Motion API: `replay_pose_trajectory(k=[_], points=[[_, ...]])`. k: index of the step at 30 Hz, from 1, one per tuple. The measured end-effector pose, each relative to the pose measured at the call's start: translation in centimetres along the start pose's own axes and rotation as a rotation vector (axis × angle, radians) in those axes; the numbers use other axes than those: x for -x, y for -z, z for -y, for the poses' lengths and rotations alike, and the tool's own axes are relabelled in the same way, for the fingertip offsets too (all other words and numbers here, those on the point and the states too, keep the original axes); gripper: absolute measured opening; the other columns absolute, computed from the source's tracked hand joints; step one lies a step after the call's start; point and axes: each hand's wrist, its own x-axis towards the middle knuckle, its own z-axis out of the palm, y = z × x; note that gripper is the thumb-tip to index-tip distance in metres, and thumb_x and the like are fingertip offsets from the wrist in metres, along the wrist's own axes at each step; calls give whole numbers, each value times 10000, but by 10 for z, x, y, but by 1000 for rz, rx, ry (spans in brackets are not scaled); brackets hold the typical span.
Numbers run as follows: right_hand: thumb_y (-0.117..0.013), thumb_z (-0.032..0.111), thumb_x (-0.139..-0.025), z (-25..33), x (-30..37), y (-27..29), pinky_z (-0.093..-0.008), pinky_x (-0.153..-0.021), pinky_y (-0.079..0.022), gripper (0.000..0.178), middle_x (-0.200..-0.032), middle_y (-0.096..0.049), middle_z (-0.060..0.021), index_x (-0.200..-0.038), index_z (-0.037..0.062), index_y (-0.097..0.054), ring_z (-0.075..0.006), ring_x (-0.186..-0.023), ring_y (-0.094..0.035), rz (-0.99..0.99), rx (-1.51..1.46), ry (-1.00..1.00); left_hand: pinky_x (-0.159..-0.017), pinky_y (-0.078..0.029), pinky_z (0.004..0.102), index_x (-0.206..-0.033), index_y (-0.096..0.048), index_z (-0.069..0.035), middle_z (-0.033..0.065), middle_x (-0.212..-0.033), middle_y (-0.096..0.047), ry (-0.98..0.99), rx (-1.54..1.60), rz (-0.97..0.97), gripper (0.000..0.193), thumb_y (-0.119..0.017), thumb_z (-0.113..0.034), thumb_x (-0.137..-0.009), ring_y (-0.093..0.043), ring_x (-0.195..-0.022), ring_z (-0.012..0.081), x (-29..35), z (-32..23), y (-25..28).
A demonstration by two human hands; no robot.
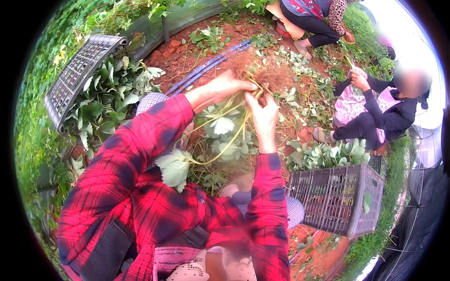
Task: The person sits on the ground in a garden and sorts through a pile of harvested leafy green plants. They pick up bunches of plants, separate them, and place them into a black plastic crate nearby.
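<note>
A bunch of leafy seedlings, which look like strawberry plants, is between my two hands; its fine brown roots point(269, 72) fan out on the far side and toothed green leaves point(176, 167) hang toward me on long yellowish stems. My left hand point(224, 89) comes in from the left, thumb and fingers closed on the stems near the roots. Close beside it, my right hand point(263, 114) pinches the same stem bases with its fingertips. Parts of both hands' fingers are hidden behind the stems.
A dark plastic crate point(333, 199) with leafy plants stands at my right. At my left a tipped crate point(86, 72) lies by a leaf pile point(110, 96). Blue pipes point(206, 68) cross the reddish soil. One person point(375, 103) sits to the right, another point(314, 21) at the far side.
</note>
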Motion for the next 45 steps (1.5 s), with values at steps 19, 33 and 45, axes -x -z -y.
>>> replay_pose_trajectory(k=[19,33,45], points=[[-529,13,-749,-32,4,112,-304,-751,-452,380,-959,-545,-123,-1118,-41,-455,-232,-862,-531,120,-794,-240,-474,-476,239,-825,-597,53,86,-637,-598,-115,-60,-219,169,-598,-110,-779,-568,-505,131,-14,-16,23],[-522,19,-786,-6,-14,60,-279,-755,-428,262,-926,-576,-114,-1039,-47,-508,-165,-801,-539,137,-621,-232,-568,-444,253,-845,-608,20,75,-730,-620,191,154,140,180,-663,-89,-713,-567,-609,143,0,20,-16],[-561,28,-781,0,-16,52,-245,-635,-433,200,-816,-586,-59,-974,-22,-565,-130,-678,-534,110,-400,-150,-655,-442,262,-1011,-545,-39,44,-865,-600,170,83,169,457,-714,14,-589,-552,-729,125,2,7,9]])
